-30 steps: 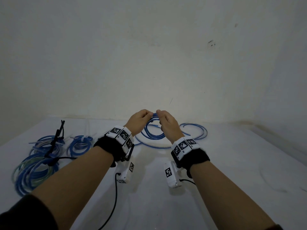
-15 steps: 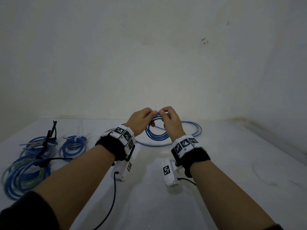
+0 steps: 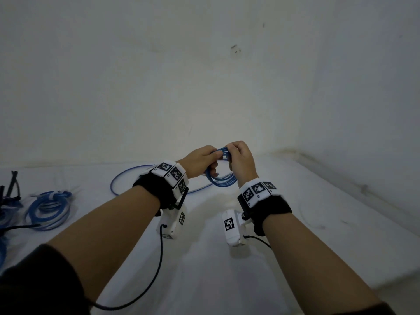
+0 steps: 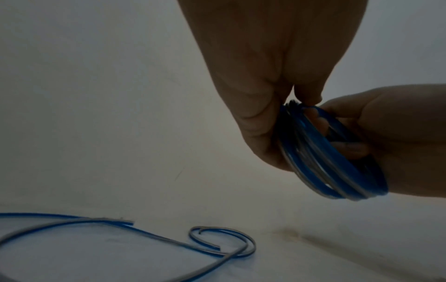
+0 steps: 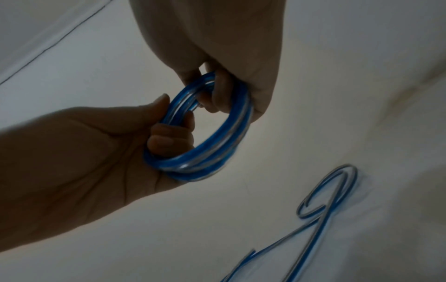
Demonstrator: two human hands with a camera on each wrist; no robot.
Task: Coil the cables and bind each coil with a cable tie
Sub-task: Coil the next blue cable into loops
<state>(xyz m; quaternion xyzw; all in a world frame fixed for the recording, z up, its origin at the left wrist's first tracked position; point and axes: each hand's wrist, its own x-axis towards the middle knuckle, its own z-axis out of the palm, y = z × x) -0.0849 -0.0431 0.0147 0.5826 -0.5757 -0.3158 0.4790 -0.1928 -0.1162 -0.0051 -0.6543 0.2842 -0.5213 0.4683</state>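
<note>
Left hand (image 3: 200, 160) grips the blue cable coil (image 3: 221, 178) on its left side, fingers curled through the loop, thumb on the outside. Right hand (image 3: 242, 159) pinches the coil's top and wraps its right side. Coil held in the air above the white worktop (image 3: 295, 223), centre of scene, several turns of blue-and-clear cable bunched together. Wrist views confirm both grips: left hand (image 5: 108, 152), right hand (image 4: 398, 133), coil (image 5: 217, 148) between them.

Loose cable tail (image 3: 127, 176) lies on the worktop to the far left of the hands, ending in a small curl (image 4: 222, 242); cannot tell whether it joins the held coil.

Bound coil (image 3: 48, 208) with a white tie sits well left on the worktop. More blue coils and black ties at the left edge, partly cut off.
</note>
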